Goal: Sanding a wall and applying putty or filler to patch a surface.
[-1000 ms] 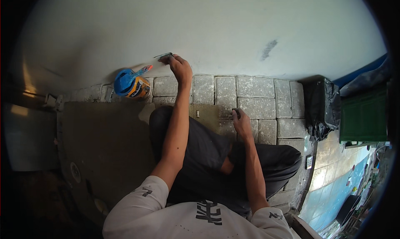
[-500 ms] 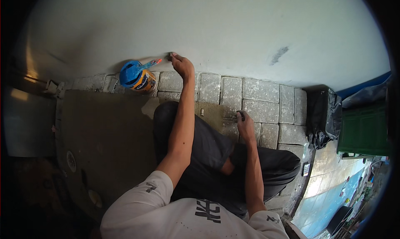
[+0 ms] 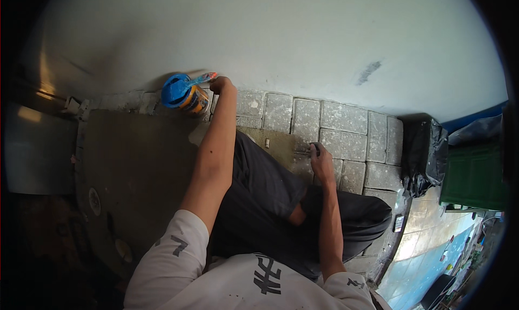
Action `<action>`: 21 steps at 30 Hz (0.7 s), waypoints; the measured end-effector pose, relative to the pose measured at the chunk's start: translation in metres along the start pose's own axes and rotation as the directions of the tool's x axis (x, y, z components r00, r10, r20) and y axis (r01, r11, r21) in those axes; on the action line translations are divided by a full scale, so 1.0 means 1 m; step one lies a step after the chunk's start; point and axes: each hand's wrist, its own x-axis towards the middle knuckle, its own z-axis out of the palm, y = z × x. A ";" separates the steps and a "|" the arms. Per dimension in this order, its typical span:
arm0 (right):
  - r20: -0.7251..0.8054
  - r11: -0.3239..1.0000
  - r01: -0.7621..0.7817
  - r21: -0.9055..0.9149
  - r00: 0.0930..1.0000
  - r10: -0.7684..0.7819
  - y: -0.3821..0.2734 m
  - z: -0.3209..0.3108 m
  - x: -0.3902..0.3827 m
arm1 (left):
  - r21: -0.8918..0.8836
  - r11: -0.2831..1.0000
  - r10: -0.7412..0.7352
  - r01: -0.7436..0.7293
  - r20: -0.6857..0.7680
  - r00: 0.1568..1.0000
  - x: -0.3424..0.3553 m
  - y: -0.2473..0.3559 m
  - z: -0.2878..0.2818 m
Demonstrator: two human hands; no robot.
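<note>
My left hand (image 3: 220, 85) is bent at the wrist at the foot of the pale wall (image 3: 281, 39), beside the orange end of a paint-smeared brush (image 3: 199, 79). Its fingers are curled and partly hidden, so what they hold is not visible. The blue, flat-ended brush lies across the top of a tub with a blue top and an orange and dark label (image 3: 195, 100). Low over the paving, next to my bent leg, is my right hand (image 3: 323, 161). Its greyed fingers are closed around something dark that I cannot make out.
Grey paving blocks (image 3: 343, 144) run along the wall, and a dark flat sheet (image 3: 138, 153) covers the floor at left. A black plastic-wrapped thing (image 3: 423, 153) and a green crate (image 3: 471, 175) stand at right. The wall bears a grey patch (image 3: 369, 72).
My left hand has come down from the wall and moved left, closer to the tub and brush handle. My right hand has barely moved. The whole view has shifted slightly.
</note>
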 end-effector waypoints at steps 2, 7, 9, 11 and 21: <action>0.001 0.989 -0.093 -0.116 0.996 0.094 0.035 -0.019 -0.013 | 0.253 0.968 -0.048 0.006 0.158 0.986 -0.072 -0.059 -0.008; 0.022 0.982 -0.161 -0.101 0.986 0.164 0.029 -0.028 -0.014 | 0.166 0.986 -0.049 0.010 0.234 0.971 -0.138 -0.054 -0.038; -0.008 0.983 -0.113 -0.146 0.994 0.113 0.043 -0.029 -0.018 | 0.166 0.984 -0.107 0.068 0.239 0.965 -0.152 -0.044 -0.046; -0.029 0.987 -0.078 -0.140 0.997 0.074 0.034 -0.017 -0.016 | 0.139 0.986 -0.125 0.092 0.247 0.961 -0.147 -0.029 -0.043; -0.048 0.999 -0.051 0.006 0.998 0.051 0.013 -0.020 -0.007 | 0.164 0.982 0.051 -0.092 0.239 0.970 -0.130 -0.037 -0.050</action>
